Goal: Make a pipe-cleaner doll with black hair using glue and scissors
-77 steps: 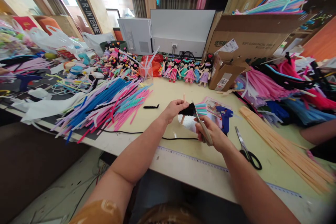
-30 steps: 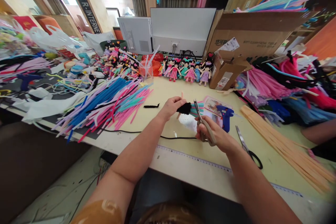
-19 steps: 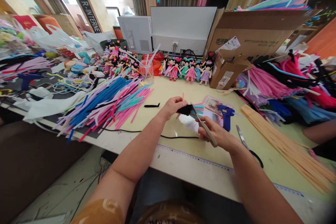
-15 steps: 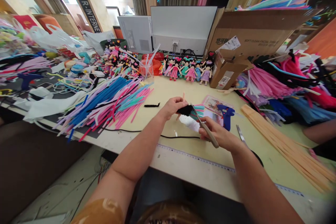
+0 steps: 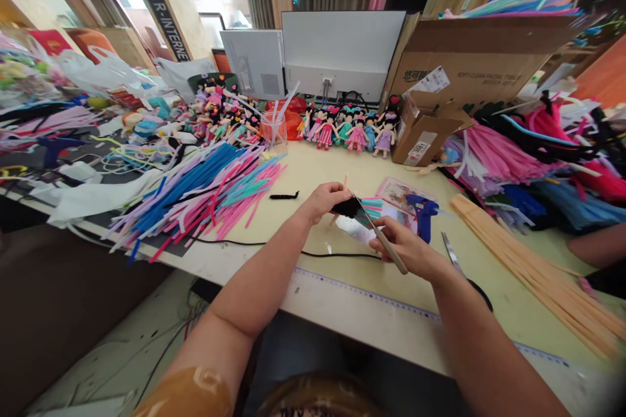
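Observation:
My left hand (image 5: 323, 201) is closed on a pipe-cleaner doll (image 5: 348, 207), held sideways a little above the table. The doll has a fuzzy black head end, and its pink, white and turquoise striped end points right. My right hand (image 5: 405, 244) is closed round scissors (image 5: 392, 254) with beige handles, their metal blades reaching across the doll near the black part. Whether the blades are parted is too small to tell. A bent black pipe-cleaner piece (image 5: 283, 196) lies left of my hands. A blue glue gun (image 5: 423, 210) lies just beyond my right hand.
A second pair of scissors (image 5: 450, 251) and beige pipe cleaners (image 5: 518, 267) lie at the right. Coloured pipe cleaners (image 5: 190, 189) are heaped at the left. Finished dolls (image 5: 357, 133) stand before a monitor (image 5: 342, 45). A black cable (image 5: 337, 255) and ruler strip (image 5: 362, 290) run along the front.
Hardly anything differs. The doll and scissors have turned very slightly between my hands, and the whole view has shifted a few pixels.

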`<action>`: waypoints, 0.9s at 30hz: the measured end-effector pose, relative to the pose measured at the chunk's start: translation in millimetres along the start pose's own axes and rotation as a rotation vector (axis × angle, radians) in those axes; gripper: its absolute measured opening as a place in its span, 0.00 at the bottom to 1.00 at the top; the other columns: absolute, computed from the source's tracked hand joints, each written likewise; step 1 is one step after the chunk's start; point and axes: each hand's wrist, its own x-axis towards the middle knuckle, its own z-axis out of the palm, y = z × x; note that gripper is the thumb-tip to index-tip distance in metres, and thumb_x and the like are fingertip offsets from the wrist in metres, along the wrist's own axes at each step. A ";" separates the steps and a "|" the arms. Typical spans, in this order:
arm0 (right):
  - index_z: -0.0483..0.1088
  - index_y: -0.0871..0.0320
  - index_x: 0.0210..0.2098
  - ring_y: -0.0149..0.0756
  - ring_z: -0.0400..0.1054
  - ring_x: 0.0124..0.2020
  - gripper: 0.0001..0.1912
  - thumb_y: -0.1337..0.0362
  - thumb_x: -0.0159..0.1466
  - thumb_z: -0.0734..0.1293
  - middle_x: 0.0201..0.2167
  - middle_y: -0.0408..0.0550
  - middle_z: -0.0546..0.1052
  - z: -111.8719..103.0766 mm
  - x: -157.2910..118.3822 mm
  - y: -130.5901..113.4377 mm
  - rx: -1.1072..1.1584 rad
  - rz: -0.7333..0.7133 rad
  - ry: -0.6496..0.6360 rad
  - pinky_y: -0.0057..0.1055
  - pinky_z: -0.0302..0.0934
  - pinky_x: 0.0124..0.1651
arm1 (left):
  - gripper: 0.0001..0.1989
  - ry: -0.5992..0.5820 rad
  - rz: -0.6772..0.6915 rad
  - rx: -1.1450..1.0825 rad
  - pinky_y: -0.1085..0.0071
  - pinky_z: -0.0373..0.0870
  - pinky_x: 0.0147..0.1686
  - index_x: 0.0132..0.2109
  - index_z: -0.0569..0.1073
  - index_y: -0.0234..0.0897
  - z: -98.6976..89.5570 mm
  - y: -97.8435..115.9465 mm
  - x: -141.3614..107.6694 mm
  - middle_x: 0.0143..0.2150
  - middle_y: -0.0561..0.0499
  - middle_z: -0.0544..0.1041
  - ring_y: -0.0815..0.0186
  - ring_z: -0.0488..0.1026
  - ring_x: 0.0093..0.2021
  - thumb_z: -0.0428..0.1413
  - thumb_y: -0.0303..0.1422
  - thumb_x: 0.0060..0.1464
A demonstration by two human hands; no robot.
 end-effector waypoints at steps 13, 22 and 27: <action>0.62 0.55 0.41 0.26 0.57 0.19 0.21 0.47 0.58 0.67 0.19 0.34 0.62 5.1 2.4 -0.3 0.159 0.015 -0.006 0.26 0.56 0.22 | 0.20 -0.016 -0.001 -0.042 0.70 0.64 0.29 0.31 0.71 0.34 -0.1 0.4 0.0 0.26 0.54 0.70 0.70 0.67 0.27 0.65 0.44 0.34; 0.61 0.55 0.38 0.25 0.57 0.15 0.21 0.45 0.58 0.66 0.16 0.33 0.62 6.6 1.9 -4.4 0.140 0.010 0.009 0.25 0.53 0.18 | 0.21 -0.020 -0.019 -0.068 0.71 0.64 0.29 0.31 0.70 0.34 -2.3 -4.8 3.6 0.26 0.55 0.70 0.70 0.66 0.26 0.66 0.44 0.34; 0.61 0.55 0.39 0.24 0.54 0.12 0.23 0.44 0.57 0.66 0.15 0.31 0.62 10.4 1.1 -9.4 0.181 0.029 0.039 0.23 0.49 0.15 | 0.20 -0.022 -0.030 -0.096 0.71 0.66 0.30 0.31 0.71 0.34 -2.2 -4.6 4.2 0.27 0.54 0.71 0.70 0.68 0.27 0.65 0.42 0.34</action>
